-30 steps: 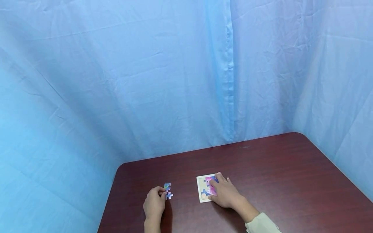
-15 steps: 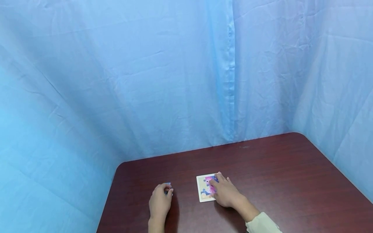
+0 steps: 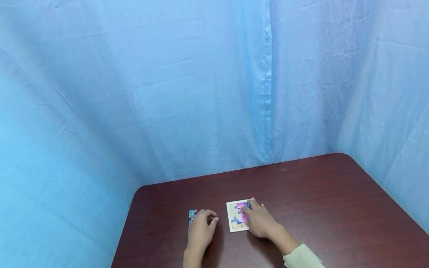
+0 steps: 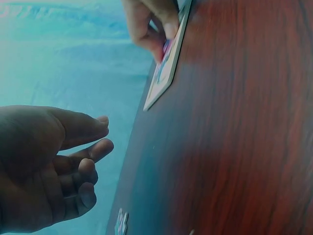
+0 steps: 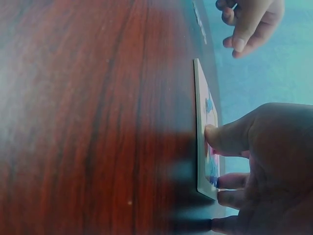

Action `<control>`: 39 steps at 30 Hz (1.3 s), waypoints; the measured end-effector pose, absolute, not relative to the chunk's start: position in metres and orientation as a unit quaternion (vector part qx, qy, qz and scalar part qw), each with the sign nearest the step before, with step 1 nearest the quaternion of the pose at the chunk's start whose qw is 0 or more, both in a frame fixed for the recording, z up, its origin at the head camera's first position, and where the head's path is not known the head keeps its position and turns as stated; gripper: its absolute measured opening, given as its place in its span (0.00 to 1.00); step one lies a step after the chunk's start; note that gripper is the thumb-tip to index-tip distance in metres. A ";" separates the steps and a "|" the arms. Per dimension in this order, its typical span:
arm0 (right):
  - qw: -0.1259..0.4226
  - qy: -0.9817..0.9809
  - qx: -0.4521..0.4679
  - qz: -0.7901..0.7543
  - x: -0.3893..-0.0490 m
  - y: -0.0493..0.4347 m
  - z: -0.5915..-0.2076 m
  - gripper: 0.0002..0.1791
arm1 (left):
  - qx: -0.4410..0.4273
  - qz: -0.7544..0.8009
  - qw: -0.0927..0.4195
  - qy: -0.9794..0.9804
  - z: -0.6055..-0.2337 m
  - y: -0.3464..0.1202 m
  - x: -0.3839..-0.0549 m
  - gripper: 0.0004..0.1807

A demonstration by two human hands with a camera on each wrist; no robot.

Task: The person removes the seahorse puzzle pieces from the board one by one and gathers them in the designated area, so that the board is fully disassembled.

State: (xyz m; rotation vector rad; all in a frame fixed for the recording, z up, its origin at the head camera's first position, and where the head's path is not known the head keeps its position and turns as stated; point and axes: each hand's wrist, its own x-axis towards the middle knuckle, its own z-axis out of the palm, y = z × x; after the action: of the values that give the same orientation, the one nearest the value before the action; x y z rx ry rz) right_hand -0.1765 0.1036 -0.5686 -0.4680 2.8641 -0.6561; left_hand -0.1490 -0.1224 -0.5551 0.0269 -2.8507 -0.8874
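My left hand (image 3: 201, 230) hovers over the table, thumb and index finger a little apart and the other fingers loosely bent. Nothing shows between its fingertips in the left wrist view. Part of a small jigsaw piece (image 3: 192, 213) with a blue and green print lies at its left; the hand covers more of that spot. My right hand (image 3: 259, 220) rests spread over a square jigsaw puzzle board (image 3: 234, 213) with a white border. Its thumb (image 5: 215, 138) presses on the printed face, and other fingers reach the board's right side. Pink and blue pieces sit partly hidden beneath that hand.
The dark red wooden table (image 3: 301, 186) has rounded far corners. Light blue curtains (image 3: 167, 93) hang behind it and along both sides. A pale sleeve (image 3: 303, 257) covers the right forearm.
My left hand has moved right from the loose jigsaw pieces, toward the board, and its thumb and index finger have parted. My right hand stays on the board.
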 end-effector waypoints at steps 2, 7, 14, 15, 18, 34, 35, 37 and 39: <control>0.081 0.959 -0.158 -0.220 -0.176 0.104 -0.569 0.22 | -0.003 -0.300 0.078 -0.951 -0.556 -0.118 -0.148 0.04; 0.080 0.959 -0.157 -0.223 -0.175 0.104 -0.567 0.22 | -0.037 -0.306 0.078 -0.948 -0.557 -0.108 -0.147 0.05; 0.083 0.958 -0.158 -0.226 -0.175 0.105 -0.566 0.22 | -0.062 -0.300 0.069 -0.949 -0.557 -0.096 -0.148 0.06; 0.083 0.957 -0.158 -0.227 -0.175 0.105 -0.566 0.22 | -0.063 -0.299 0.066 -0.950 -0.558 -0.095 -0.148 0.07; 0.085 0.957 -0.158 -0.229 -0.176 0.105 -0.567 0.22 | -0.070 -0.296 0.063 -0.951 -0.558 -0.092 -0.148 0.10; 0.078 0.957 -0.162 -0.229 -0.174 0.106 -0.566 0.20 | -0.091 -0.273 0.036 -0.957 -0.565 -0.078 -0.156 0.17; 0.078 0.956 -0.162 -0.230 -0.174 0.106 -0.565 0.20 | -0.094 -0.272 0.031 -0.957 -0.565 -0.077 -0.157 0.18; 0.079 0.956 -0.162 -0.231 -0.174 0.106 -0.565 0.19 | -0.098 -0.272 0.021 -0.957 -0.566 -0.076 -0.157 0.19; 0.079 0.956 -0.162 -0.232 -0.174 0.106 -0.564 0.19 | -0.101 -0.270 0.017 -0.958 -0.567 -0.075 -0.158 0.20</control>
State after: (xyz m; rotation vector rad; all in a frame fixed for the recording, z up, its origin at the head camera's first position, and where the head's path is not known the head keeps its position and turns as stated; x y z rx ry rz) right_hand -0.1740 0.1057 -0.5643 -0.4835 2.8609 -0.6939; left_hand -0.1577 -0.0753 -0.5674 -0.3143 -2.9765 -0.8379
